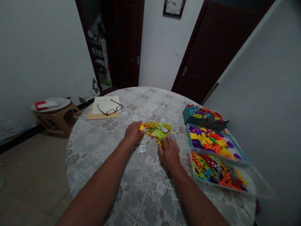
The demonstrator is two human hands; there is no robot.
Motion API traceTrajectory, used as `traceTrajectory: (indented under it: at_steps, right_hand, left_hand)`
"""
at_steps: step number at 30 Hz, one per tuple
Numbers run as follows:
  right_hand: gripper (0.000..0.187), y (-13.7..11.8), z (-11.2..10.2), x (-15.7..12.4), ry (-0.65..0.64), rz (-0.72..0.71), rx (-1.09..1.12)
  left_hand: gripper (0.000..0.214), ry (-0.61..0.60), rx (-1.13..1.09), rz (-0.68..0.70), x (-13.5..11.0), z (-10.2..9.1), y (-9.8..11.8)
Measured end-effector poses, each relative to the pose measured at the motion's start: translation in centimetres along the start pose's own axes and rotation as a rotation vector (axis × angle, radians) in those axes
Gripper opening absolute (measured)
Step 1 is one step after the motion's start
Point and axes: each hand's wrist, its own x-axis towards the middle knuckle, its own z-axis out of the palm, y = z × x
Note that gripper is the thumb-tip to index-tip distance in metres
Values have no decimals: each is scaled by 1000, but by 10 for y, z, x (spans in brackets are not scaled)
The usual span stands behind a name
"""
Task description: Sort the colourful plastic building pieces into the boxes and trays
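Notched plastic pieces (152,125) are lying heaped, partly hidden by the near right hand (169,150), whose fingers' grip I cannot tell; the left hand (133,133) is pinching a yellow block (141,127).

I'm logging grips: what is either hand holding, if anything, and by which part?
Left hand: apparently a small yellow piece, grip point hidden. Right hand: at green pieces; hold unclear.

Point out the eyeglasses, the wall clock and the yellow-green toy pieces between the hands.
Eyeglasses (115,110), head view: bridge between the lenses.
Wall clock (174,7), head view: dial.
Yellow-green toy pieces (160,134), head view: green part near the pile's middle.
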Motion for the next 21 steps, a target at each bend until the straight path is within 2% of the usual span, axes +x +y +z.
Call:
traceTrajectory:
  at_steps: [4,8,12,14,16,18,19,21]
  right_hand:
    - [33,4,-2,0,-29,-15,119]
    - [23,6,-10,6,-109,-14,270]
    - [14,4,-14,14,-152,-39,394]
    - [12,2,-15,16,-147,-26,424]
    - [17,0,-16,17,-113,6,451]
    - [33,-2,-19,19,-33,33,494]
    - [43,-4,-21,19,16,28,527]
    - [58,-7,-27,20,92,-41,612]
  left_hand:
    - [46,-34,23,29,-3,4,-4]
    - [44,-67,20,81,-14,0,-4]
    - [41,-95,-11,148,-21,-6,8]
    - [41,-54,-16,173,-25,-9,16]
    - [41,22,-67,216,-30,-11,27]
    - [39,49,-206,293,-36,-13,40]
    - [38,30,-280,314,-39,-14,46]
    - [37,-85,-391,330,-47,-15,58]
